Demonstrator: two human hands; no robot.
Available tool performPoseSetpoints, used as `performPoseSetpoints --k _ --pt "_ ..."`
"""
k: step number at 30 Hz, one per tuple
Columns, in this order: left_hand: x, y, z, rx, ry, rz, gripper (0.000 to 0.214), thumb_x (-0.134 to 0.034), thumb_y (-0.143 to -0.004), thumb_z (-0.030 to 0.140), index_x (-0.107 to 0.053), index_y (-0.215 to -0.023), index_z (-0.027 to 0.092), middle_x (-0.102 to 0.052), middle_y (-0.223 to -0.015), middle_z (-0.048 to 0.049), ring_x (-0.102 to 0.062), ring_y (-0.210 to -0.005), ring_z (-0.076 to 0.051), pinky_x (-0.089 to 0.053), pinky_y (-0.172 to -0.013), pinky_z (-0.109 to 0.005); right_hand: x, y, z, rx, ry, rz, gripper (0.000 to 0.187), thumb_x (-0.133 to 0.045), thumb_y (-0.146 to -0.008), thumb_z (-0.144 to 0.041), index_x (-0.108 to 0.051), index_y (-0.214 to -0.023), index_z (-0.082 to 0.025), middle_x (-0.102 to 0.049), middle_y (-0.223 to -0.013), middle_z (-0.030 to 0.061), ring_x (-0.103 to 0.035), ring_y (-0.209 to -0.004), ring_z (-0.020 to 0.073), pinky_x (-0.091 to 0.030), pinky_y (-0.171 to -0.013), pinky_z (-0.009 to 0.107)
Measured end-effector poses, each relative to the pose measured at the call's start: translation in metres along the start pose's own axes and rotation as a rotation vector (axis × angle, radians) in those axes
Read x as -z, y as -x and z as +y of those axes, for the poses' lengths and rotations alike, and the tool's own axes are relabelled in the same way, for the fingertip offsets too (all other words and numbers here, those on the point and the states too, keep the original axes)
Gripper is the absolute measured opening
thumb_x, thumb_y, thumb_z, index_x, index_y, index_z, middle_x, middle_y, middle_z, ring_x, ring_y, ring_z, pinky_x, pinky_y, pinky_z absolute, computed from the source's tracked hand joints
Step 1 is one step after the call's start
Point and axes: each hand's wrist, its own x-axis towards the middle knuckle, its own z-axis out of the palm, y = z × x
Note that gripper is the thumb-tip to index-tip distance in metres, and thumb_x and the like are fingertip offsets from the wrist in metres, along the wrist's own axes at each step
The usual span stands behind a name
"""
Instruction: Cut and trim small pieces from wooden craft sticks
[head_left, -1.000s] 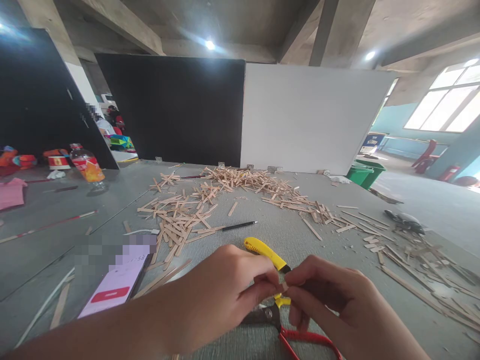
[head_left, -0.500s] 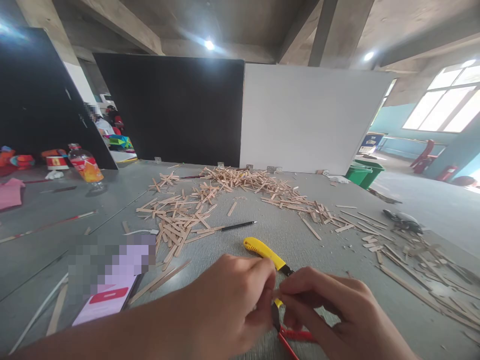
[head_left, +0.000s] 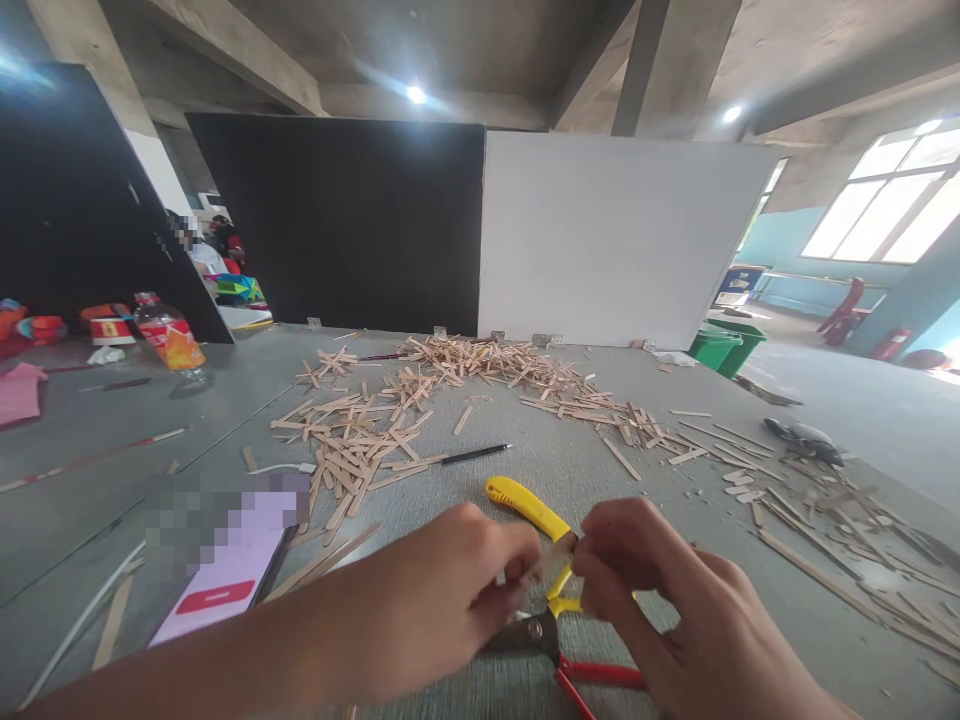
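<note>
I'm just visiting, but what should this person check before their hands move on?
Wood piece pinched in left hand: ok.
Right hand gripping it too: cannot tell; blurred.
Yellow-handled tool clear of right hand: cannot tell; nearer end partly hidden.
Red-handled tool out from under the hands: not ok.
Black pen apart from both hands: ok.
</note>
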Motion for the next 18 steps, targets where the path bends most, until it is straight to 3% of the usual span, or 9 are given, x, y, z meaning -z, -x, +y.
performPoseSetpoints --k 2,4,6,9,12,15,18 --pt "0.003 -0.003 -0.005 0.047 0.028 0.098 0.009 -0.056 -0.098 0.023 -0.062 -0.091 0.021 -0.064 -0.075 0.0023 -0.061 -0.062 -0.013 -0.042 -0.054 -0.022 -0.003 0.004 0.014 0.069 0.233 -0.055 0.013 -0.048 -0.1 -0.02 -0.06 -0.095 -0.025 -0.074 -0.077 0.0029 -0.07 -0.058 0.0175 -0.055 -0.053 0.026" --pt "0.008 -0.006 -0.006 0.064 0.13 0.163 0.011 -0.053 -0.1 0.026 -0.058 -0.092 0.02 -0.066 -0.075 0.0015 -0.064 -0.065 -0.014 -0.048 -0.057 -0.024 -0.011 0.009 0.031 0.139 0.484 -0.232 0.016 -0.06 -0.082 -0.013 -0.066 -0.092 -0.024 -0.077 -0.085 0.0067 -0.072 -0.063 0.0208 -0.056 -0.053 0.028" --pt "0.014 -0.008 -0.005 0.063 0.274 0.212 0.008 -0.051 -0.102 0.026 -0.054 -0.098 0.02 -0.069 -0.08 0.0004 -0.067 -0.068 -0.015 -0.052 -0.058 -0.024 -0.023 0.014 0.045 0.151 0.551 -0.299 0.024 -0.068 -0.068 -0.01 -0.072 -0.089 -0.021 -0.078 -0.087 0.0099 -0.075 -0.068 0.0251 -0.058 -0.053 0.029" --pt "0.019 -0.006 -0.001 0.026 0.434 0.303 0.011 -0.054 -0.101 0.024 -0.051 -0.111 0.02 -0.071 -0.084 -0.0002 -0.068 -0.068 -0.014 -0.057 -0.057 -0.024 -0.04 0.017 0.052 0.173 0.675 -0.399 0.022 -0.073 -0.072 -0.021 -0.077 -0.092 -0.013 -0.078 -0.088 0.0148 -0.076 -0.077 0.032 -0.062 -0.061 0.035" --pt "0.02 -0.003 0.003 -0.009 0.485 0.368 0.017 -0.057 -0.1 0.022 -0.05 -0.115 0.021 -0.071 -0.082 0.0005 -0.067 -0.066 -0.013 -0.059 -0.057 -0.022 -0.044 0.013 0.044 0.114 0.679 -0.499 0.028 -0.073 -0.075 -0.027 -0.076 -0.098 -0.011 -0.077 -0.095 0.0156 -0.076 -0.083 0.0332 -0.061 -0.068 0.039" --pt "0.021 0.002 0.009 -0.039 0.479 0.422 0.018 -0.059 -0.1 0.022 -0.051 -0.116 0.022 -0.072 -0.083 0.0008 -0.068 -0.067 -0.013 -0.058 -0.053 -0.019 -0.033 0.004 0.033 -0.017 0.629 -0.514 0.03 -0.07 -0.067 -0.012 -0.071 -0.097 -0.013 -0.076 -0.096 0.0129 -0.073 -0.082 0.0296 -0.055 -0.069 0.035" --pt "0.024 0.01 0.016 -0.07 0.439 0.53 0.012 -0.061 -0.1 0.024 -0.054 -0.11 0.023 -0.072 -0.082 0.0014 -0.068 -0.068 -0.012 -0.057 -0.053 -0.017 -0.016 -0.008 0.029 -0.173 0.557 -0.366 0.028 -0.059 -0.066 0.0 -0.062 -0.088 -0.018 -0.071 -0.081 0.0053 -0.065 -0.068 0.0209 -0.041 -0.058 0.03"
